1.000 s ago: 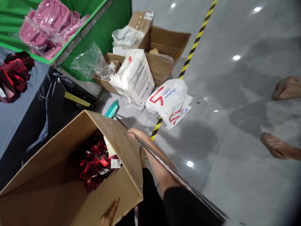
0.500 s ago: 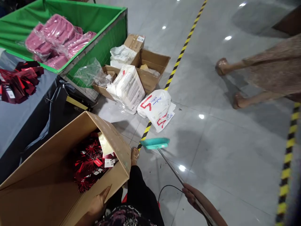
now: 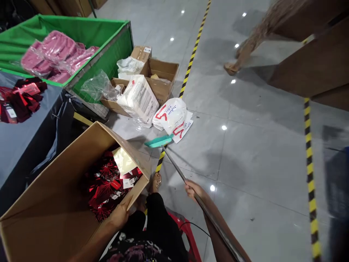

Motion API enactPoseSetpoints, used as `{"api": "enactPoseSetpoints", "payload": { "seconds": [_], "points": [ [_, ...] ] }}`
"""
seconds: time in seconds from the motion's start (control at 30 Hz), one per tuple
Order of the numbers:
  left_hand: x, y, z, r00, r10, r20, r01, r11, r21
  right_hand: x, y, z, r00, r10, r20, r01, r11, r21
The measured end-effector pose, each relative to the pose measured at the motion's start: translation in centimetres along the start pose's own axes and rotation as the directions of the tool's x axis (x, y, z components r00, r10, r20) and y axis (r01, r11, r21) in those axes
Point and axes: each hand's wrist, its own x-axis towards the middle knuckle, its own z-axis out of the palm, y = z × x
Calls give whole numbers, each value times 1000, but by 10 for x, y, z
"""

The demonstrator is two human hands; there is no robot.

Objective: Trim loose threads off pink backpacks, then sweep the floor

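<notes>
My left hand [image 3: 120, 215] grips the near edge of a large open cardboard box [image 3: 54, 203] that holds shiny red packets [image 3: 109, 185] and a pale sheet. My right hand [image 3: 192, 190] is closed round the metal handle [image 3: 177, 169] of a broom. Its teal head [image 3: 158, 141] rests on the grey floor beside a white plastic bag with red print [image 3: 170, 116]. My bare foot [image 3: 155, 182] stands on the yellow-black floor tape just right of the box.
A green cart [image 3: 114, 43] holds pink wrapped goods. Open cartons [image 3: 160, 78] and plastic-wrapped packs [image 3: 139, 98] lie on the floor beyond the box. A dark table [image 3: 19, 138] at left carries red packets. Another person's foot [image 3: 231, 67] steps at the top. A brown panel [image 3: 313, 65] stands at right.
The broom head has swept left toward the white bag and my right hand has slid up the handle. The other person has walked farther away. My view has tilted up.
</notes>
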Motion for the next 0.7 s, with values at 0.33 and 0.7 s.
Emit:
{"api": "enactPoseSetpoints", "payload": {
  "seconds": [0.33,0.7],
  "points": [
    [-6,34,-26,998,-21,54,10,982,186,17,-38,-110,993,114,-40,-115,993,-29],
    [-12,77,-22,991,-111,69,88,959,268,-14,-25,-145,993,121,15,-121,993,-10]
  ]
}}
